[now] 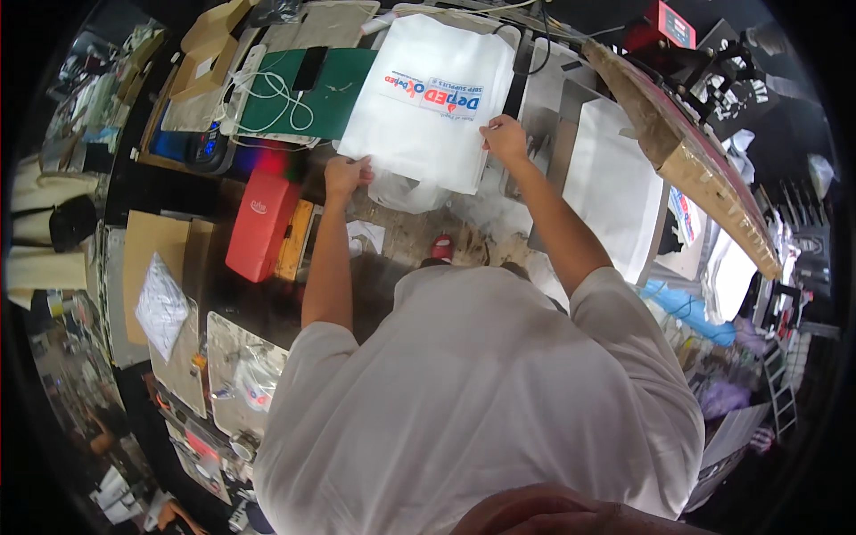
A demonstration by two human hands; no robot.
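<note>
A white tote bag (401, 107) with blue and red print lies spread in front of me, its print upside down from where I stand. Its whitish handles (406, 193) hang past the near edge. At the bag's near left corner, my left hand (346, 176) is closed with fingertips pinching the edge. My right hand (505, 140) pinches the right edge, a little farther away than the left hand. What supports the bag underneath is mostly hidden by it.
Left of the bag is a green board (334, 102) with a phone (310, 68) and white cable (276, 96). A red box (262, 223) stands nearer. To the right lies a stack of white sheets or bags (611, 178), beside a large cardboard piece (687, 160).
</note>
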